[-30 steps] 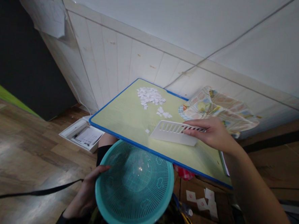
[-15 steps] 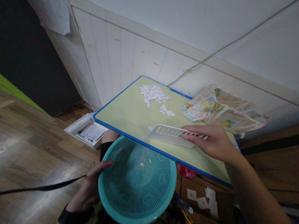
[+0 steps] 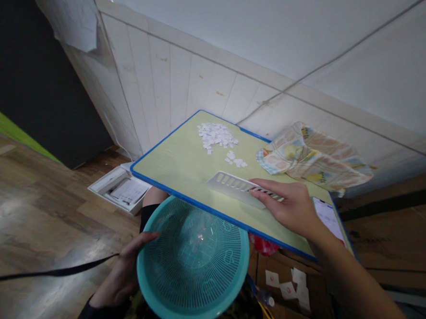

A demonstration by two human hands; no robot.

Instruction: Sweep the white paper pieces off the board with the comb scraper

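My right hand (image 3: 289,207) is closed on a white slotted plastic scraper (image 3: 235,187), which lies nearly flat on a yellow-green board with a blue rim (image 3: 169,159). Farther back on the board lies a heap of small white paper bits (image 3: 216,135), with a few loose bits beside it. My left hand (image 3: 127,270) grips the left rim of a teal mesh basket (image 3: 192,261), held just under the board's near edge. A few white bits lie inside the basket.
A patterned cloth (image 3: 314,158) lies on the board's far right by the white panelled wall (image 3: 174,85). A phone (image 3: 328,219) rests at the board's right edge. A white tray with papers (image 3: 119,190) sits on the wooden floor. Paper slips (image 3: 288,282) lie on cardboard below.
My right hand has drawn the scraper a little towards the board's near edge and laid it flatter. A loose white bit near the edge is gone and bits show in the basket.
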